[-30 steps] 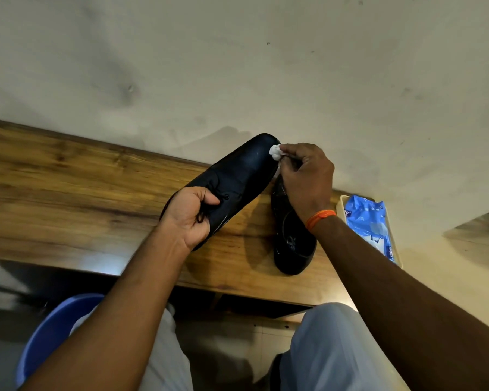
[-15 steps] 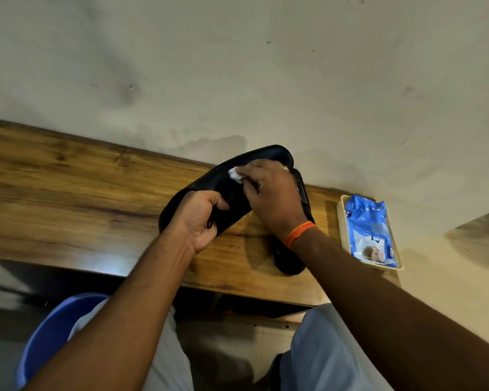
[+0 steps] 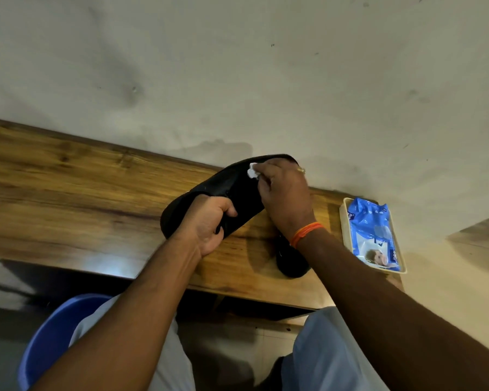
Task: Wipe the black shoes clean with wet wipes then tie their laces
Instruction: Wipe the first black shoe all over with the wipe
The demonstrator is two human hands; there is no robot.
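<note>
My left hand (image 3: 209, 227) grips a black shoe (image 3: 226, 190) near its laced opening and holds it tilted above the wooden table (image 3: 68, 187), toe pointing toward the wall. My right hand (image 3: 285, 196) pinches a small crumpled white wet wipe (image 3: 253, 171) and presses it on the shoe's upper near the toe. A second black shoe (image 3: 291, 261) lies on the table under my right wrist, mostly hidden by my arm; only its near end shows.
A blue pack of wet wipes (image 3: 371, 235) lies in a cream tray (image 3: 343, 218) at the table's right end. A pale wall (image 3: 237, 66) stands right behind the table. A blue plastic chair (image 3: 48, 337) shows below by my left leg.
My right hand with the wipe slid from the shoe's toe down toward its middle, then back up toward the toe. My left hand lowered and turned the shoe flatter.
</note>
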